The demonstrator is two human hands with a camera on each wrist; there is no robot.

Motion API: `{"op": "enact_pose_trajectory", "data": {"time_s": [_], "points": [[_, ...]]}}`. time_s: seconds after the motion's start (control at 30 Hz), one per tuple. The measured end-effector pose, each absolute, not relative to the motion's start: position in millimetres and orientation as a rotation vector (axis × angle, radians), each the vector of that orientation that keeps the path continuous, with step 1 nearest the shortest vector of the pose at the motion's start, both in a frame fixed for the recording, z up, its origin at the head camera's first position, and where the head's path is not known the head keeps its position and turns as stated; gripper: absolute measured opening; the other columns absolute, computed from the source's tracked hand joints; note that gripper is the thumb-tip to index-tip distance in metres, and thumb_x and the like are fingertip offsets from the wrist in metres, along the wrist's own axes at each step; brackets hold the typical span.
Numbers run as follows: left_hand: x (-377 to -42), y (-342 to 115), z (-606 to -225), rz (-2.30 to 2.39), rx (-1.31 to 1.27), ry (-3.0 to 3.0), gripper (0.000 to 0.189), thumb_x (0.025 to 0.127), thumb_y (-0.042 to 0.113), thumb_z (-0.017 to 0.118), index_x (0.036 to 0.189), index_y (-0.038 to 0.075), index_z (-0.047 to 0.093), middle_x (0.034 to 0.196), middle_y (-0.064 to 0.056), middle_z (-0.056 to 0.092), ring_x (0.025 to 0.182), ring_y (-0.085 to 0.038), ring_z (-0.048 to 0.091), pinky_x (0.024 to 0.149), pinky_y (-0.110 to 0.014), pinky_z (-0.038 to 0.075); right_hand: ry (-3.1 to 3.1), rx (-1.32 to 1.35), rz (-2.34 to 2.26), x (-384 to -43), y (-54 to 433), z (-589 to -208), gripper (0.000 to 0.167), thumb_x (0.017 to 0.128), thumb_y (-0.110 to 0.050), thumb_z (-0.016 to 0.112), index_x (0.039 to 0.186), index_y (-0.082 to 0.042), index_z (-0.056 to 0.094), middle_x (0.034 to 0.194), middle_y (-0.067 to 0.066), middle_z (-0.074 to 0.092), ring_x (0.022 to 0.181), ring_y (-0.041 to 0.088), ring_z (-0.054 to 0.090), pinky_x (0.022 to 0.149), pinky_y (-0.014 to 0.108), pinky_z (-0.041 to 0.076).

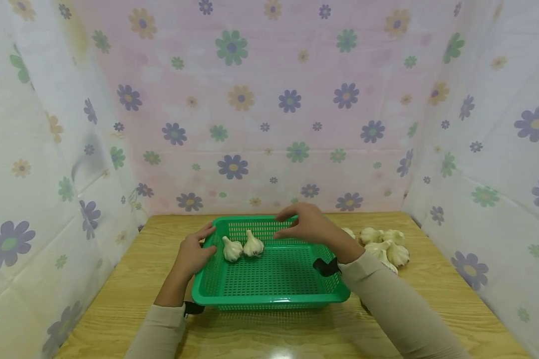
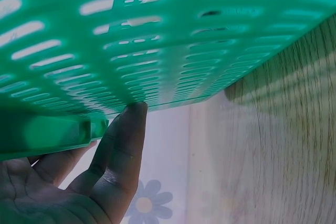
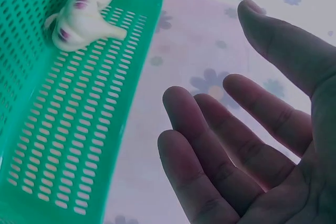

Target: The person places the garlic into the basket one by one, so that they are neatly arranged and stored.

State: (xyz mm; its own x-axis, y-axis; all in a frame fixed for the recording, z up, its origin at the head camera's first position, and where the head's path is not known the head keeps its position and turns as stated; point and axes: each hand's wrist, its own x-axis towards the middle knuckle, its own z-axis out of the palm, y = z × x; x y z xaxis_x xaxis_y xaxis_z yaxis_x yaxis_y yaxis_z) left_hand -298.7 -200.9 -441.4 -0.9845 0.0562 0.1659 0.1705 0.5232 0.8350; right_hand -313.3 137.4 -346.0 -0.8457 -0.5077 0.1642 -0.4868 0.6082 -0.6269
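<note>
A green plastic basket (image 1: 269,300) with slotted walls stands on the table, and two garlic bulbs (image 1: 253,244) sit side by side in its back left part. My left hand (image 1: 194,255) holds the basket's left rim. From below, in the left wrist view, the fingers (image 2: 123,156) of that hand reach under the rim and touch the slotted outer wall. Over the back right of the basket is my right hand (image 1: 309,225), its thumb and fingers spread apart with nothing between them. The right wrist view shows its palm and loosely bent fingers (image 3: 210,156) beside the basket wall.
A pile of several garlic bulbs (image 1: 384,247) lies on the wooden table (image 1: 130,299) right of the basket, partly hidden by my right forearm. Flower-patterned cloth (image 1: 265,109) hangs behind the table and on both sides.
</note>
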Motion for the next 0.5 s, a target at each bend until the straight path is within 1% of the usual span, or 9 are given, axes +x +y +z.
{"op": "enact_pose_trajectory", "data": {"time_s": [0.13, 0.23, 0.5], "points": [[-299, -201, -442, -1.470, -0.194, -2.641, 0.062, 0.095, 0.006, 0.063, 0.155, 0.009, 0.049, 0.168, 0.000, 0.035, 0.127, -0.046, 0.061, 0.061, -0.032, 0.050, 2.777, -0.857, -1.112, -307, 153, -345, 0.046, 0.085, -0.041, 0.085, 0.126, -0.024, 0.074, 0.127, -0.001, 0.072, 0.099, 0.019, 0.074, 0.082, 0.035, 0.060], [-299, -202, -442, -1.467, -0.199, -2.643, 0.062, 0.095, 0.007, 0.062, 0.155, 0.009, 0.049, 0.168, 0.000, 0.035, 0.128, -0.046, 0.060, 0.062, -0.032, 0.050, 2.749, -0.844, -1.153, -304, 166, -345, 0.048, 0.086, -0.040, 0.084, 0.129, -0.022, 0.073, 0.131, 0.002, 0.070, 0.100, 0.020, 0.075, 0.082, 0.037, 0.061], [-300, -202, -444, -1.471, -0.208, -2.633, 0.062, 0.095, 0.006, 0.062, 0.155, 0.009, 0.049, 0.168, 0.001, 0.034, 0.128, -0.045, 0.061, 0.064, -0.032, 0.052, 2.750, -0.789, -1.198, -295, 194, -347, 0.049, 0.086, -0.043, 0.083, 0.131, -0.026, 0.071, 0.137, 0.001, 0.066, 0.106, 0.020, 0.073, 0.082, 0.038, 0.061]]}}
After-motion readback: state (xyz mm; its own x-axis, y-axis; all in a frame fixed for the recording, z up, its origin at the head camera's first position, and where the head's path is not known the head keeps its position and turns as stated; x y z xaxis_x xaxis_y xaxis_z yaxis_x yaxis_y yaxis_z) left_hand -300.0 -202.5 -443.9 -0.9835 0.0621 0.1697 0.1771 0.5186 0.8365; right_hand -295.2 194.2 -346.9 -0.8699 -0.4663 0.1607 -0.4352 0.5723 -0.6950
